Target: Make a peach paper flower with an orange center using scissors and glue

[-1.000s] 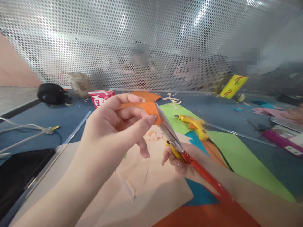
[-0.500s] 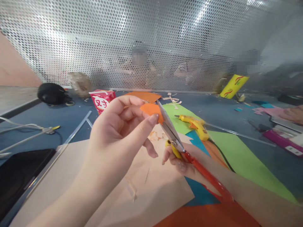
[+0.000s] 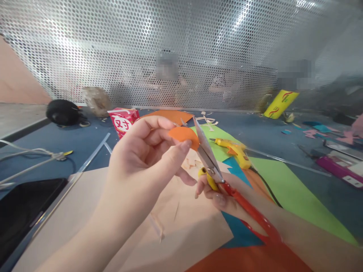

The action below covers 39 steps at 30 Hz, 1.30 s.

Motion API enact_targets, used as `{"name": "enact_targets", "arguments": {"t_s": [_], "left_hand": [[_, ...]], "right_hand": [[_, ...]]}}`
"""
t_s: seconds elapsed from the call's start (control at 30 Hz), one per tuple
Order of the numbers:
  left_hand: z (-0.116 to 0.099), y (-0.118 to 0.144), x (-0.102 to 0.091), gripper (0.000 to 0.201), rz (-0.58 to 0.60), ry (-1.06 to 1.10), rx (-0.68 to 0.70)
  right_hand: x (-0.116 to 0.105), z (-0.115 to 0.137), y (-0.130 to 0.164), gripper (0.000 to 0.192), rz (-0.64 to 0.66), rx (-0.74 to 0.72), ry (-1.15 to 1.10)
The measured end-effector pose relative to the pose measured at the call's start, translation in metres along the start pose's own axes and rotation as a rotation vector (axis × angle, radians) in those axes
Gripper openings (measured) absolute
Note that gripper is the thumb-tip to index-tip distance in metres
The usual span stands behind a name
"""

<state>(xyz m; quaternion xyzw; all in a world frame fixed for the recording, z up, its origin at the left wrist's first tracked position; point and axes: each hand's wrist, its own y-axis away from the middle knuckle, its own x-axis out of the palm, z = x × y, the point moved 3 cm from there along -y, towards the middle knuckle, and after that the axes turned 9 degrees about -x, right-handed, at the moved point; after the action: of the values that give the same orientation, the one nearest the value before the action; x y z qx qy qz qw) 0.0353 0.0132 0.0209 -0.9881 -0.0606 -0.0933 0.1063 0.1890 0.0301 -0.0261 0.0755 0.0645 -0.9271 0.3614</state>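
Between the thumb and fingers of my left hand [image 3: 147,158] is a small orange paper piece [image 3: 183,135] with a rounded outline. My right hand [image 3: 224,196] grips red-handled scissors [image 3: 252,209], which also have a yellow part near the pivot. Their blades point up and away, close beside the right edge of the orange piece; I cannot tell whether they touch it. Beneath both hands lies a large pale pink paper sheet [image 3: 195,223], with small pale scraps [image 3: 194,163] on it.
A yellow glue gun [image 3: 236,151] lies on green paper to the right, its black cord running toward me. A black phone [image 3: 28,204] is at left. A red packet [image 3: 122,121], a black round object [image 3: 62,112] and a yellow packet [image 3: 281,104] stand before the perforated metal panel [image 3: 198,37].
The orange piece has turned slightly in my left hand and shows more of its face. The scissor blades have shifted a little to the right. Another person's hand at far right has withdrawn.
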Motion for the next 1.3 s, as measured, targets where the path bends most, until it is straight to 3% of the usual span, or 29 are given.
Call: {"name": "enact_targets", "arguments": {"t_s": [0.3,0.73,1.3], "left_hand": [[0.002,-0.001,0.0,0.019,0.018,0.006,0.049],[0.004,0.001,0.0,0.016,0.025,-0.024,0.013],[0.008,0.003,0.0,0.012,0.016,-0.071,0.062]], "right_hand": [[0.001,-0.022,-0.01,0.022,-0.023,-0.068,-0.023],[0.0,-0.001,-0.001,0.016,0.068,-0.097,0.038],[0.001,-0.005,-0.003,0.019,0.06,-0.1,-0.018]]}}
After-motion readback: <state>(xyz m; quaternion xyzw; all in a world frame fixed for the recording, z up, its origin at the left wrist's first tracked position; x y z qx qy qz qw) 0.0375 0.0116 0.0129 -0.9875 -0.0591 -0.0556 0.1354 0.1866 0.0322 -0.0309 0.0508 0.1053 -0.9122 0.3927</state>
